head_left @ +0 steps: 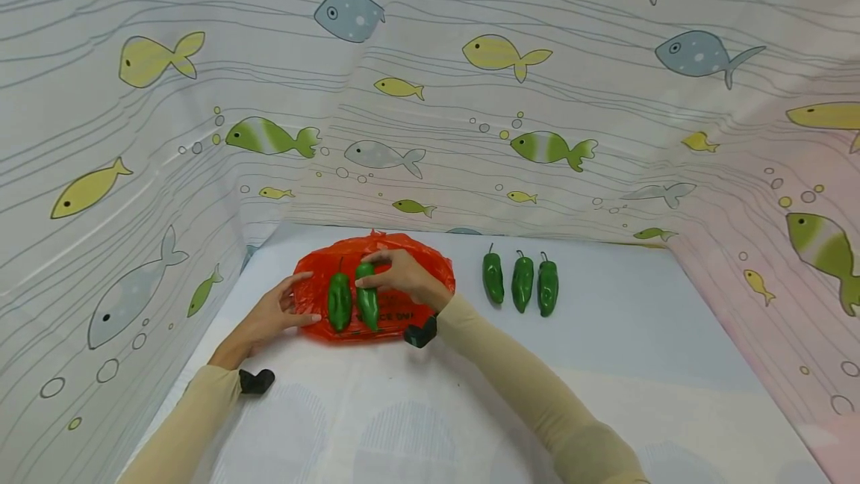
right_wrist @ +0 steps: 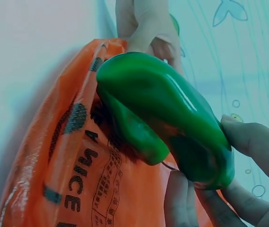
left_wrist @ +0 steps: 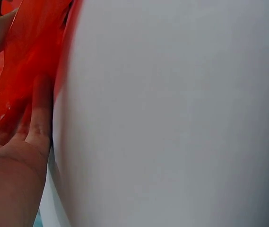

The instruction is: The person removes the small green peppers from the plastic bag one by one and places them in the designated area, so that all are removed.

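A green pepper [head_left: 366, 297] is pinched near its stem end between the thumb and fingers of my right hand [head_left: 399, 275]. In the right wrist view this glossy pepper [right_wrist: 172, 113] overlaps a second one [right_wrist: 139, 135]. That other green pepper [head_left: 339, 302] lies on the red plastic bag [head_left: 396, 320], left of the held one. At the bag's left edge is my left hand [head_left: 272, 316], its fingers spread and gently bent. In the left wrist view, some fingers [left_wrist: 40, 113] of that hand reach behind the thin red film [left_wrist: 35, 42].
Three green peppers [head_left: 522, 282] lie in a row on the white table cover [head_left: 605, 334], right of the bag. Fish-patterned sheets [head_left: 430, 118] rise behind the table and on both sides. Each wrist wears a small black device [head_left: 422, 332].
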`<state>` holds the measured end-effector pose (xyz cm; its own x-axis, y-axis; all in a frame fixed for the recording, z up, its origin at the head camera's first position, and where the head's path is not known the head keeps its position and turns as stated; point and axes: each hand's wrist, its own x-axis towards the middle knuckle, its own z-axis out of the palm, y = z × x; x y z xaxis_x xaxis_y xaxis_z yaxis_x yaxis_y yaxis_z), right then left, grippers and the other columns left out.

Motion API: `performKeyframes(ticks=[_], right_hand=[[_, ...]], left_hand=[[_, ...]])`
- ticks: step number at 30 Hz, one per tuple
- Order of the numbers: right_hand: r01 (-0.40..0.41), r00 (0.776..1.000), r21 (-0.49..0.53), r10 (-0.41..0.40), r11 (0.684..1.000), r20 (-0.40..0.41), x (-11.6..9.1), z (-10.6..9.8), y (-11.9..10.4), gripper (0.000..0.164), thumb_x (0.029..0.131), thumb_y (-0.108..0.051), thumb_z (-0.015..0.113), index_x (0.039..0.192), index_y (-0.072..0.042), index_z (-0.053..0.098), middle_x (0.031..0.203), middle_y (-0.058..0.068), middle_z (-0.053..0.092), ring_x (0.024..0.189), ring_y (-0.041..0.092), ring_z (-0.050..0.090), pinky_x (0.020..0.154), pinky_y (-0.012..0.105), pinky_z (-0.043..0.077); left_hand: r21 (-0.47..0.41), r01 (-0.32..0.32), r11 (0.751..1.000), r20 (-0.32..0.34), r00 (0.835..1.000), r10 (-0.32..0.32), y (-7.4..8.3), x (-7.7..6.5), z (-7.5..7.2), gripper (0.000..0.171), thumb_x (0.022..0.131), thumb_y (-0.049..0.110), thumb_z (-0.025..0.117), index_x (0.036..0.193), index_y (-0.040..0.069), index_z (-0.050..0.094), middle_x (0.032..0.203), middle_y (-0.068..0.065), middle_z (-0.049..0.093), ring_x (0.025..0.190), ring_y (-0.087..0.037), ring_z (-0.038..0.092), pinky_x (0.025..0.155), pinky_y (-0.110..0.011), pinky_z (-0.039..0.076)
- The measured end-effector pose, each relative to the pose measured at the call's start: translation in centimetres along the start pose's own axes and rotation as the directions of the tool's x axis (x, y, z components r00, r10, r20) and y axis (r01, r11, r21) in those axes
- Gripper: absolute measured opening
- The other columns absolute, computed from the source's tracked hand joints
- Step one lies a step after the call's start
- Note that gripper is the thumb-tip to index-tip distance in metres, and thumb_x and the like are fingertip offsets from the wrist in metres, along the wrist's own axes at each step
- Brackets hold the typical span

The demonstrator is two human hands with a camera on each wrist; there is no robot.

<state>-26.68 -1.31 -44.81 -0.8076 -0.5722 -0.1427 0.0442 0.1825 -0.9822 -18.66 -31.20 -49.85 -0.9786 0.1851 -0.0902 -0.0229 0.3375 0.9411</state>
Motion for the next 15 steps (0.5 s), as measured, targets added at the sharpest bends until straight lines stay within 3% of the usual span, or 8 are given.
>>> performKeyframes(ticks=[11,15], right_hand=[[0.019,1.000,-0.102,-0.019,0.995,0.004,-1.4,-0.7,0.0,0.048,0.083,-0.026,0.089,0.127,-0.022,0.071,0.129,-0.005,0.061,0.099,0.020,0.067,0.096,0.050,0.055],[0.022,1.000,-0.088,-0.021,0.996,0.011,-1.9,-1.0,-0.1,0.049,0.083,-0.024,0.089,0.129,-0.021,0.070,0.131,-0.003,0.060,0.097,0.021,0.069,0.097,0.053,0.053]], left_hand=[[0.020,0.000,1.000,0.000,1.000,0.000,0.2,0.1,-0.1,0.092,0.085,0.016,0.086,0.160,0.014,0.032,0.159,-0.021,0.034,0.137,-0.039,0.042,0.092,-0.014,0.045],[0.011,0.002,1.000,0.003,1.000,-0.002,0.1,0.2,-0.1,0.093,0.085,0.016,0.086,0.160,0.014,0.032,0.159,-0.022,0.033,0.139,-0.040,0.040,0.092,-0.013,0.044]])
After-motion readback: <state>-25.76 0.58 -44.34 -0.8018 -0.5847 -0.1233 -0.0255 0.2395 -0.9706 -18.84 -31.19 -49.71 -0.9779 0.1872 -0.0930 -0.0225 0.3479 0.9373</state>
